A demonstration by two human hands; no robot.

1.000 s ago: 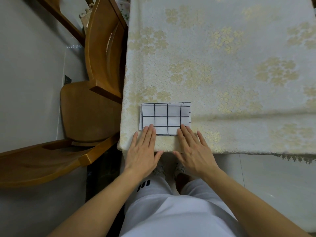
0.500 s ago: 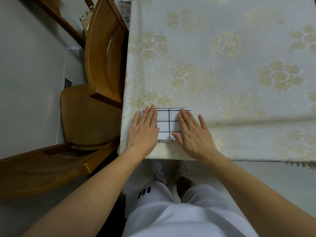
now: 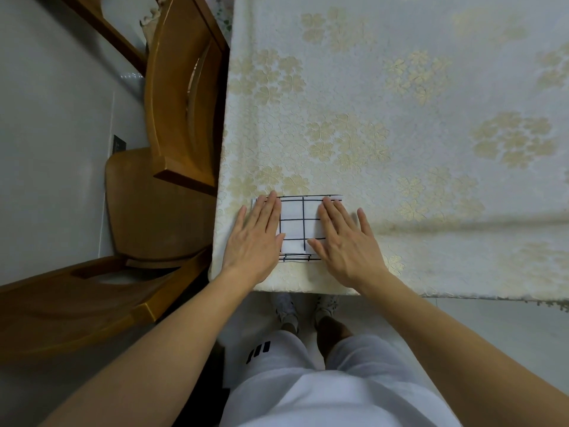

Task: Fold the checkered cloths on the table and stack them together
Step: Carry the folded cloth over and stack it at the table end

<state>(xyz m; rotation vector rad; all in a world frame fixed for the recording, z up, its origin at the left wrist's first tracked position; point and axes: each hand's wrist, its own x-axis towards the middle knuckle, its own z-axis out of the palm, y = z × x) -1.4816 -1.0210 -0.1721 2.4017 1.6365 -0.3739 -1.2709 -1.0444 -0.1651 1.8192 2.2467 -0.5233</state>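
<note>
White cotton ruled with thin black grid lines, the folded checkered cloth lies as a small rectangle near the table's front left corner, on a cream floral tablecloth. Layered edges peek out along its near side, slightly uneven. The left hand lies flat over its left end, fingers straight and together. The right hand presses palm-down on the right end, fingers lightly spread, some resting past the cloth's edge. A wooden chair stands just beside the table.
</note>
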